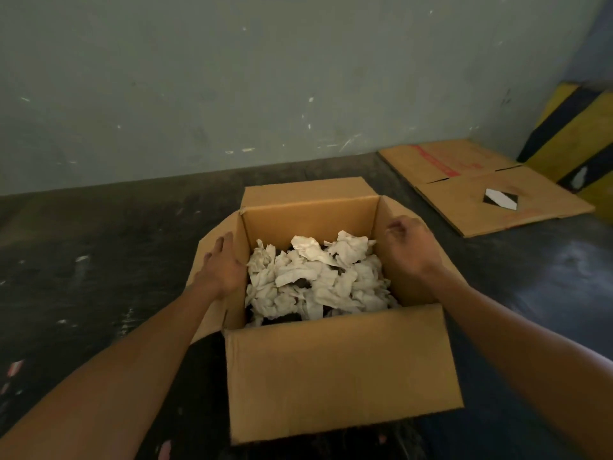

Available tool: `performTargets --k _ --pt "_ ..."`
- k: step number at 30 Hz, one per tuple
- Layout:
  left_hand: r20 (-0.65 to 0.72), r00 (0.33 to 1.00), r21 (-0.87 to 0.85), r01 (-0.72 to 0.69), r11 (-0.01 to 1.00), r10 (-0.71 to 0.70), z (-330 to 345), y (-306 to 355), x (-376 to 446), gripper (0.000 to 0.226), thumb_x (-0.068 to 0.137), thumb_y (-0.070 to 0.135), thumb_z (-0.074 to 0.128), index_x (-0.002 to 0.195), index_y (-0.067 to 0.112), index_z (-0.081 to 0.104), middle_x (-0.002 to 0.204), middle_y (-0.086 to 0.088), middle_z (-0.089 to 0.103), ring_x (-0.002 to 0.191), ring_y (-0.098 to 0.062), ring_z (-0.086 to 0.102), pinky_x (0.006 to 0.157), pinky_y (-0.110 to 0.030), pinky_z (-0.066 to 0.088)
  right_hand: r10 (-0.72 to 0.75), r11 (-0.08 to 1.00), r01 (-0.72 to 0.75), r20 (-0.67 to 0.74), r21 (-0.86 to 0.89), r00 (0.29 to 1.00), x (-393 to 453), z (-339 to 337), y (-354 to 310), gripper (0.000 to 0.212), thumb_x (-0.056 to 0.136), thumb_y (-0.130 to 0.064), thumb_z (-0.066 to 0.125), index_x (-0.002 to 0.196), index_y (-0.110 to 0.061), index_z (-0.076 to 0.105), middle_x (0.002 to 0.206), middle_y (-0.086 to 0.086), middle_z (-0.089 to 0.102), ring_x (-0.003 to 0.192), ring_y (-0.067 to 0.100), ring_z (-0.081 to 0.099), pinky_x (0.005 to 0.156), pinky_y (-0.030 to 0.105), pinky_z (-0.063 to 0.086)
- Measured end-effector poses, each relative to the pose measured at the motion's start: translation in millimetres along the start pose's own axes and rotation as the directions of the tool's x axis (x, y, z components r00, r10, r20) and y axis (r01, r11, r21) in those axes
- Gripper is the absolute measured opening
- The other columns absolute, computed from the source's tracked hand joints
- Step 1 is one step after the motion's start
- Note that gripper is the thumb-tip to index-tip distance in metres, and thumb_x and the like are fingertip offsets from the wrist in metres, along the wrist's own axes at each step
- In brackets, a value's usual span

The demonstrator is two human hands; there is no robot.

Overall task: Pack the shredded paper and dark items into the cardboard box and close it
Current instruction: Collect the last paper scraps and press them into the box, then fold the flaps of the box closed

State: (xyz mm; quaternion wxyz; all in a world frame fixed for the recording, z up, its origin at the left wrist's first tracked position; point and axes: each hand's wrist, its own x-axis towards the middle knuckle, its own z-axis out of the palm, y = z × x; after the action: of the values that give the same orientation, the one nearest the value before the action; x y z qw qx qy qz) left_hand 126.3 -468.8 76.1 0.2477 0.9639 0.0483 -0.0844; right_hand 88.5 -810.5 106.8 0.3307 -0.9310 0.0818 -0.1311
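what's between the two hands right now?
Head view: the open box mouth, filled with crumpled white paper. Left hand lies on the left flap, right hand is at the right flap.

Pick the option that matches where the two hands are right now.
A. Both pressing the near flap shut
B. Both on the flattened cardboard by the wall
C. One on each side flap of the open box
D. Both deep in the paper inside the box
C: the left hand lies on the left flap and the right hand is at the right flap of the open cardboard box, clear of the shredded paper.
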Motion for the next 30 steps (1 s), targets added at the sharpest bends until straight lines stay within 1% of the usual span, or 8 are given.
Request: performTargets --k 8,11,14,17,20,23,27,30 --pt "-0.041 0.999 -0.06 -0.001 0.998 -0.002 -9.1 -38.3 -16.5 0.078 0.098 0.022 0.048 0.155 0.015 -0.004 0.164 -0.01 0.0 0.148 -0.037 0.011 0.119 -0.052 0.017 0.48 0.857 -0.5 0.159 0.126 0.863 -53.5 -4.7 42.8 0.055 0.086 -0.057 0.045 0.134 -0.029 0.044 0.129 0.012 0.054 0.111 0.033 0.054 0.101 0.057 0.04" --pt "-0.067 0.998 -0.054 0.011 0.998 -0.015 -17.4 -58.3 -23.0 0.075 0.099 0.02 0.045 0.155 0.014 -0.003 0.164 -0.01 0.0 0.149 -0.035 0.007 0.12 -0.05 0.015 0.64 0.649 -0.716 0.325 0.256 0.696 -79.9 -1.0 44.5 0.069 0.091 -0.057 0.048 0.144 -0.014 0.036 0.142 0.016 0.045 0.125 0.037 0.045 0.105 0.049 0.034" --pt "-0.078 0.997 -0.041 0.025 0.999 -0.028 -27.1 -75.1 -26.8 0.073 0.099 0.017 0.043 0.155 0.012 -0.003 0.164 -0.012 0.0 0.149 -0.034 0.007 0.12 -0.047 0.014 0.683 0.405 -0.831 0.479 0.38 0.552 -96.0 2.5 42.5 0.071 0.08 -0.056 0.067 0.133 -0.012 0.048 0.128 0.016 0.054 0.107 0.036 0.059 0.08 0.049 0.049" --pt "-0.076 0.995 -0.038 0.069 0.997 -0.072 -37.9 -90.1 -28.5 0.074 0.099 0.016 0.045 0.155 0.014 -0.003 0.164 -0.011 0.001 0.148 -0.037 0.012 0.119 -0.047 0.017 0.707 0.288 -0.749 0.396 0.596 0.586 -93.6 -0.8 33.8 0.042 0.081 -0.029 0.075 0.112 -0.007 0.056 0.105 0.015 0.06 0.091 0.03 0.064 0.067 0.038 0.056" --pt "-0.075 0.992 -0.038 0.101 0.994 -0.103 -45.6 -100.3 -33.9 0.076 0.099 0.018 0.047 0.155 0.015 -0.004 0.164 -0.009 0.001 0.146 -0.038 0.017 0.117 -0.048 0.021 0.768 0.292 -0.566 0.164 0.771 0.619 -86.7 -10.4 16.7 0.023 0.084 -0.018 0.071 0.101 -0.016 0.056 0.112 0.01 0.059 0.097 0.027 0.06 0.083 0.039 0.056" --pt "-0.08 0.99 -0.053 0.11 0.993 -0.114 -46.2 -104.2 -37.2 0.079 0.098 0.019 0.05 0.155 0.017 -0.004 0.164 -0.008 0.001 0.145 -0.039 0.019 0.117 -0.05 0.022 0.718 0.369 -0.296 -0.068 0.881 0.693 -88.6 -18.8 -18.6 0.028 0.084 -0.02 0.069 0.11 -0.024 0.058 0.112 -0.001 0.057 0.103 0.018 0.056 0.087 0.037 0.05" --pt "-0.055 0.994 -0.025 0.098 0.995 -0.099 -47.7 -104.6 -42.2 0.094 0.091 0.031 0.062 0.155 0.018 -0.006 0.164 -0.008 0.0 0.146 -0.039 0.016 0.117 -0.054 0.021 0.529 0.459 -0.085 -0.195 0.884 0.826 -98.3 -19.1 -78.5 0.01 0.09 -0.027 0.064 0.086 -0.032 0.056 0.095 -0.01 0.058 0.085 0.003 0.055 0.071 0.02 0.043" --pt "-0.061 0.993 -0.006 0.099 0.995 -0.099 -49.3 -106.2 -43.9 0.097 0.089 0.031 0.065 0.154 0.023 -0.007 0.164 -0.006 0.002 0.143 -0.041 0.021 0.113 -0.059 0.025 0.306 0.676 0.02 -0.304 0.737 0.902 -104.9 -1.6 -105.7 0.016 0.093 -0.028 0.06 0.106 -0.021 0.064 0.107 0.0 0.064 0.092 0.008 0.062 0.078 0.026 0.054"
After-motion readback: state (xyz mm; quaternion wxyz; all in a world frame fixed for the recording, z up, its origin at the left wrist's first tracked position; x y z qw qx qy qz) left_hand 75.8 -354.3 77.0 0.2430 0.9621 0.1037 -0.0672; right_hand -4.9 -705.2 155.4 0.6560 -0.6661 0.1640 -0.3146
